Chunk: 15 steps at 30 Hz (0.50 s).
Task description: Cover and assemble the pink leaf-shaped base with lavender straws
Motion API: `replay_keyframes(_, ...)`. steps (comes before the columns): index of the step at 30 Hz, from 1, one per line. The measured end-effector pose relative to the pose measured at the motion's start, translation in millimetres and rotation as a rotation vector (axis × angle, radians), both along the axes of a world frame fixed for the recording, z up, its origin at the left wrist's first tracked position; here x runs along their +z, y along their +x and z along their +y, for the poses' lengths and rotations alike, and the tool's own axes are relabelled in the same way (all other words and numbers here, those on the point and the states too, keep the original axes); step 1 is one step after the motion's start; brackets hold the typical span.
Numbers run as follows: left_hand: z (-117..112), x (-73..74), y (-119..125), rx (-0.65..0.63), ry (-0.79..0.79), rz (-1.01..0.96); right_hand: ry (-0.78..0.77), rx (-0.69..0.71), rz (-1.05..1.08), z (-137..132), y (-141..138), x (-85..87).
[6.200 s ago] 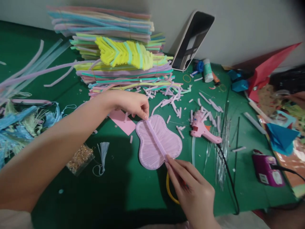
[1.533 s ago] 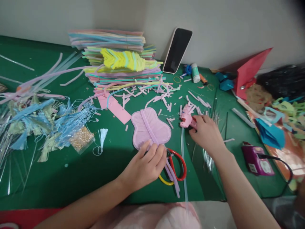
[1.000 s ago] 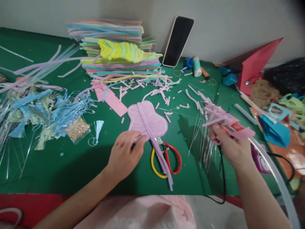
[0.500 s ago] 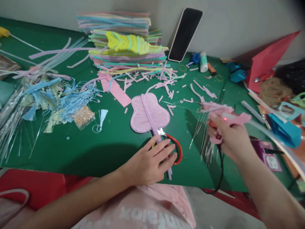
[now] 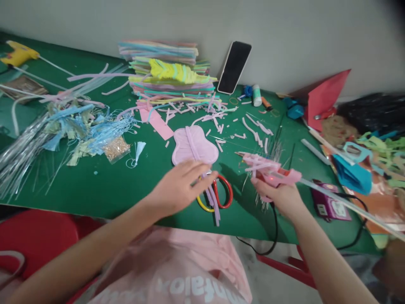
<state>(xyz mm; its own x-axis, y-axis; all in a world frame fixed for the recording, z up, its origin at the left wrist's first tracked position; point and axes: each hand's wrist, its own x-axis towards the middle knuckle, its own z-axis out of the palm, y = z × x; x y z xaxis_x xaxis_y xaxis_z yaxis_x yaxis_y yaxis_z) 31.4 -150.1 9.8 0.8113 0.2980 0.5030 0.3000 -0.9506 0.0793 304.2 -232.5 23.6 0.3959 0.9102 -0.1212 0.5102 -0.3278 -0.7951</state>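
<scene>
A pink wing-shaped piece (image 5: pixel 193 147) with a lilac strip down its middle lies flat on the green table (image 5: pixel 133 190). Its lilac stems (image 5: pixel 215 204) trail toward me across red and yellow scissors (image 5: pixel 223 196). My left hand (image 5: pixel 177 188) hovers with fingers stretched out over the piece's near edge and the stems, holding nothing. My right hand (image 5: pixel 280 196) is closed round a pink hot-glue gun (image 5: pixel 268 171) crusted with lilac scraps. The gun's nozzle points left toward the piece, a clear glue stick juts out behind it, and its black cord (image 5: pixel 274 236) hangs over the table edge.
A tall stack of pastel pipe cleaners (image 5: pixel 171 76) and a leaning phone (image 5: pixel 234 66) stand at the back wall. Blue tassels (image 5: pixel 79 128), a bag of gold beads (image 5: pixel 117 148) and silver strands lie left. A purple device (image 5: pixel 329 204) and coloured paper lie right. Cut scraps litter the middle.
My right hand took the glue gun off the table, lifted it, and has now brought it lower and leftward. My left hand has moved from the scissors up to the piece's near edge.
</scene>
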Motion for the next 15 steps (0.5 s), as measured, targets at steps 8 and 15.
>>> replay_keyframes(8, 25.4, -9.7, 9.2, -0.049, 0.244, 0.085, 0.014, 0.124, 0.037, 0.9, -25.8, -4.1)
replay_keyframes(15, 19.4, -21.6, 9.5, 0.075, 0.092, -0.041, -0.045, 0.189, -0.031, -2.5, -34.3, -3.6)
